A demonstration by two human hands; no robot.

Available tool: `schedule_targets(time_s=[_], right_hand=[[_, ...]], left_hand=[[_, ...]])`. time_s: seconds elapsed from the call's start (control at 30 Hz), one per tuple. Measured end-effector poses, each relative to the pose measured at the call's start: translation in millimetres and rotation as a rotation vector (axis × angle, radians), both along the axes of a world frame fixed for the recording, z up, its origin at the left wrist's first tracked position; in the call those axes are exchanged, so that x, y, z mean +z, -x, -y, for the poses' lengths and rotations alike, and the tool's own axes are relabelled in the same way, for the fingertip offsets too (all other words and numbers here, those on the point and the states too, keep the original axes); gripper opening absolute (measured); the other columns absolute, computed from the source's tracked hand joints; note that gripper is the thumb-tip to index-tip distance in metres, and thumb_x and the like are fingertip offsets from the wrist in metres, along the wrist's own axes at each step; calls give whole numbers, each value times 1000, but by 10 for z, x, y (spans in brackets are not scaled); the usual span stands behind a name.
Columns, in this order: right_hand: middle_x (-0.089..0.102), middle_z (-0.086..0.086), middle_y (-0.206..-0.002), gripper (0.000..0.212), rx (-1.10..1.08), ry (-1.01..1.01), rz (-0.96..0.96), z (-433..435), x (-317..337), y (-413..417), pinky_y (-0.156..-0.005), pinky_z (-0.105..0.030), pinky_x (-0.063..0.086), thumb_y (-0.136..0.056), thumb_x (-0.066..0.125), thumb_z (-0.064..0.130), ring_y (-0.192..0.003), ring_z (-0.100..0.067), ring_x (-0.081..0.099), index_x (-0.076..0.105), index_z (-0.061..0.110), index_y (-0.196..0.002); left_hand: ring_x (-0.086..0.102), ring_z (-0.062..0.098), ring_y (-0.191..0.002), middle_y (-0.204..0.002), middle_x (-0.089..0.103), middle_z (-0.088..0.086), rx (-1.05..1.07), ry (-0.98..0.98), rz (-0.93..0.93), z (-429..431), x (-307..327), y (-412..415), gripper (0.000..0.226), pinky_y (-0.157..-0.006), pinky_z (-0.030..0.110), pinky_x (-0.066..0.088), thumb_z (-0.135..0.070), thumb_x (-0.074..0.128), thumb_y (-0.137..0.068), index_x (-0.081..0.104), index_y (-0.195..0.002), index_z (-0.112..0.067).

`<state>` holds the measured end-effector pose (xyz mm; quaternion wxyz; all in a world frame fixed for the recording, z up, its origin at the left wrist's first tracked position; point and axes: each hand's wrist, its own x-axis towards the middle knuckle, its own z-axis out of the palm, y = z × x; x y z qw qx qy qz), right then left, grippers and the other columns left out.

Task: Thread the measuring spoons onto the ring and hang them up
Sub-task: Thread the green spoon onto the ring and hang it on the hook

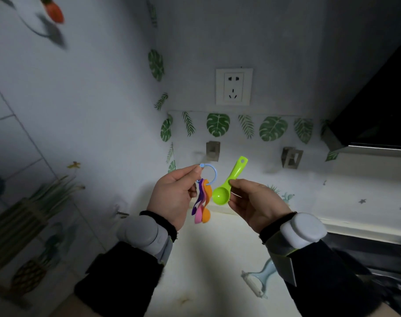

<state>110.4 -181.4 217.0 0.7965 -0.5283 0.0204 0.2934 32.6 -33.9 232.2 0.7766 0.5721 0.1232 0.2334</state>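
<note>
Green spoon [227, 183] pinched in right hand [254, 202], handle pointing up-right; left hand [172, 195] grips ring [212, 171]

ring [212, 173]: blue, open, upright | 3 spoons [203, 202]: purple, pink, orange, hanging on it | green spoon [228, 184]: loose, handle up

Left hand [172, 195]: pinches blue ring [212, 173], purple, pink, orange spoons [203, 202] hanging. Right hand [254, 202]: holds green spoon [228, 184], handle pointing far. Wall hooks [212, 151] beyond.
</note>
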Motion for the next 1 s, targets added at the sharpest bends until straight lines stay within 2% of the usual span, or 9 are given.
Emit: schedule_targets(time_s=[0.17, 0.43, 0.6, 0.67, 0.8, 1.0], right_hand=[[64, 3, -53, 9, -13, 5, 59, 36, 132, 75, -52, -22, 52, -80, 65, 13, -51, -11, 59, 61, 15, -72], [59, 1, -50, 19, 26, 27, 250, 108, 380, 168, -49, -20, 50, -78, 66, 8, -44, -10, 55, 64, 14, -60], [60, 1, -51, 15, 64, 66, 349, 130, 578, 205, -51, -20, 49, -76, 67, 8, -46, -11, 55, 66, 12, -62], [61, -4, -57, 12, 67, 72, 377, 129, 667, 215, -55, -22, 51, -75, 67, 7, -52, -16, 55, 66, 12, -64], [61, -22, -83, 2, 86, 79, 420, 134, 851, 267, -72, -31, 50, -75, 67, 7, -76, -28, 55, 68, 6, -73], [62, -25, -85, 6, 80, 113, 493, 169, 1052, 377, -85, -41, 48, -75, 68, 7, -80, -31, 56, 70, 7, -69]], left_hand=[[42, 16, -57, -64, 55, 3, -11, -27, 25, 1, 151, 27, 11, -53, 22, 41, -18, 65, -82, 74, -85, -14], [43, 15, -59, -64, 55, 4, -39, -89, 50, 17, 416, -1, 10, -57, 25, 40, -21, 68, -79, 77, -83, -18], [44, 9, -50, -53, 58, -6, -60, -106, 63, 64, 590, -26, 8, -52, 21, 41, -17, 68, -80, 77, -78, -16], [43, 8, -49, -53, 59, -8, -67, -115, 78, 90, 670, -28, 9, -51, 21, 40, -16, 68, -80, 76, -77, -16], [43, 9, -51, -54, 60, -8, -76, -139, 95, 129, 812, -18, 8, -52, 22, 39, -15, 68, -80, 75, -78, -16], [45, 9, -52, -53, 60, -10, -77, -202, 108, 150, 955, 29, 8, -53, 22, 41, -21, 69, -79, 75, -83, -17]])
